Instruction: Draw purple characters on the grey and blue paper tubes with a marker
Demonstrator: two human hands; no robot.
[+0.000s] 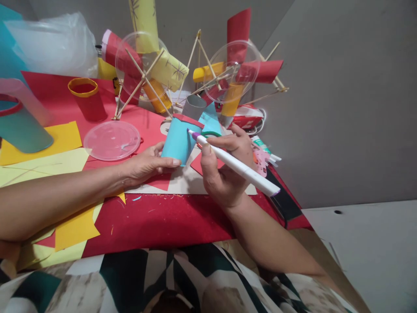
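One grey tube [194, 108] and two clear discs [233, 60] stood behind the blue tube [180, 141]; left hand [146, 165] gripped it, right hand [226, 180] a marker [247, 171].

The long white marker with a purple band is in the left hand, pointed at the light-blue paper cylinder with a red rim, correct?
Not quite: in the head view, the marker is in the right hand, not the left hand. It does point at the light-blue cylinder.
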